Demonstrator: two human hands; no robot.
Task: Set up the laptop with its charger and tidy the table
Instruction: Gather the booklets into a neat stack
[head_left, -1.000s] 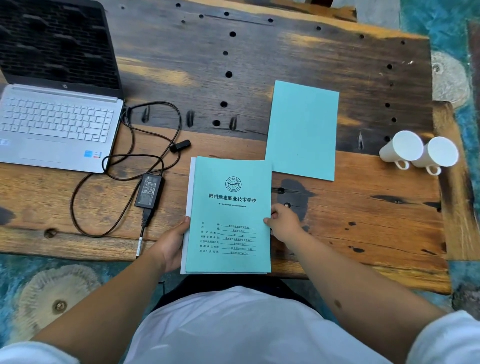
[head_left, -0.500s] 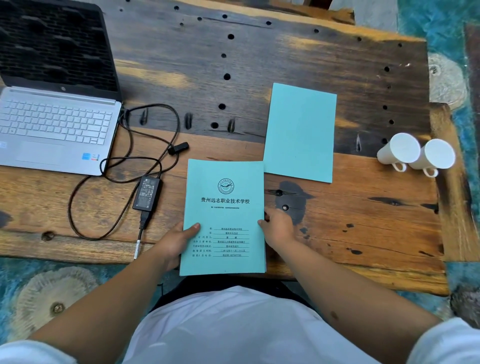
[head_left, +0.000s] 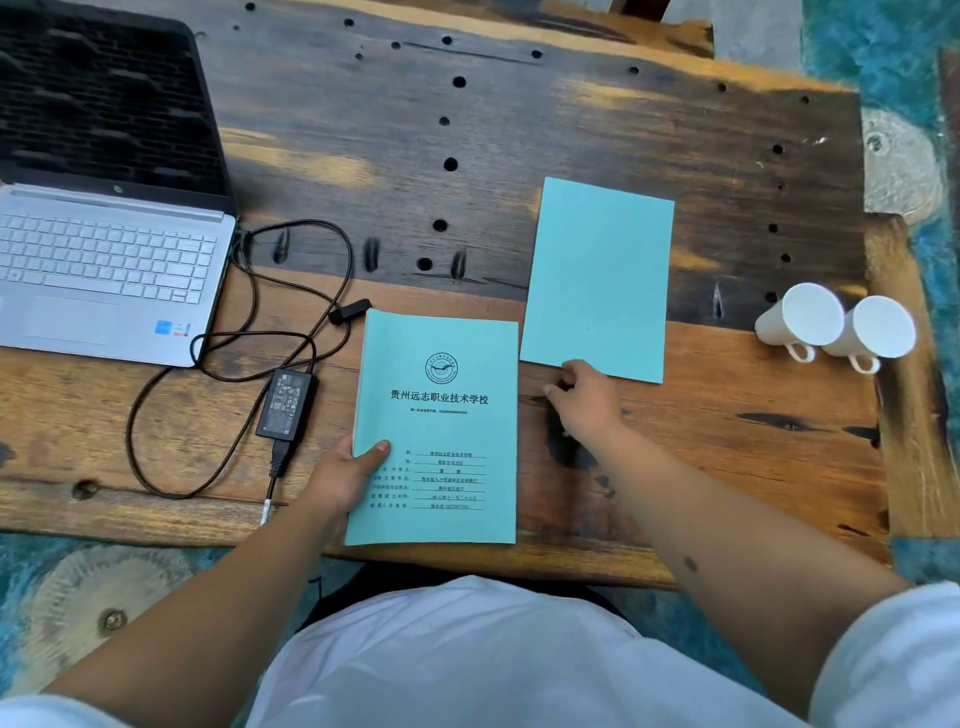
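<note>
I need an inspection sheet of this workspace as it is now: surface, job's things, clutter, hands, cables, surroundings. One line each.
Surface: wooden table, dark, with drilled holes and cracks.
Job's things: open laptop at far left; charger brick beside it on the table.
Clutter: printed teal booklet at the near edge; plain teal booklet further back; two white cups lying on their sides at right, touching.
Hands: left hand has a grip on the printed booklet's left edge, thumb on the cover; right hand is at the plain booklet's near edge, contact unclear.
Cables: black charger cable looped loosely, reaching the laptop's right side; its plug end lies free.
Surroundings: teal patterned floor.
</note>
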